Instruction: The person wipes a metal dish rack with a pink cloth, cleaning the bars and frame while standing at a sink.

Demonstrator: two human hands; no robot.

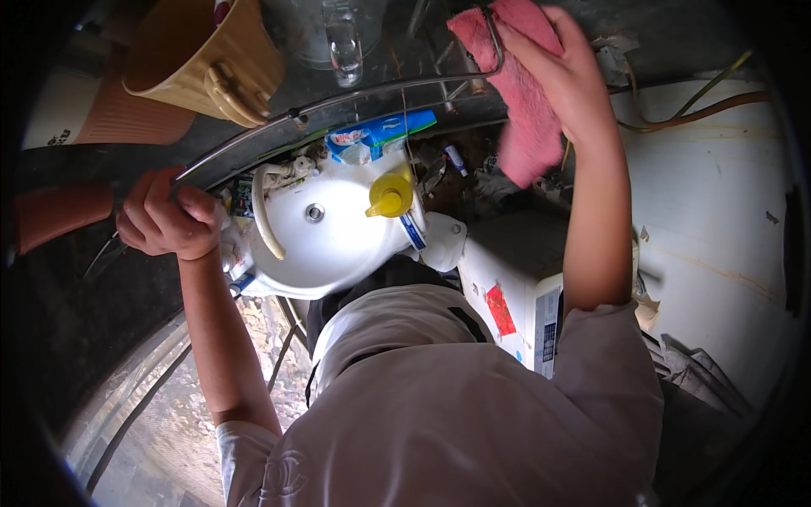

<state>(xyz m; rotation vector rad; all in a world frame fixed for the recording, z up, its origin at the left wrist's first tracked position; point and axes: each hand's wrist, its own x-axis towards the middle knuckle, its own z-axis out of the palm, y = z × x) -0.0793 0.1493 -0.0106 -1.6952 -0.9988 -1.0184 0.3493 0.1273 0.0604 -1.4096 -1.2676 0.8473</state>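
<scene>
My left hand is closed around the left part of a thin metal towel rail that runs across the top of the view. At the rail's bent right end, a pink cloth towel hangs partly behind the metal. My right hand grips the towel's upper part, thumb pressed on its front; some of its fingers are hidden. Below the rail is a white washbasin with a metal drain. A yellow pump bottle stands at the basin's right side.
A tan plastic mug, a ribbed pinkish cup and a clear glass vessel are above the rail. A blue plastic packet lies behind the basin, a tube on its right rim. At right stands a white washing machine.
</scene>
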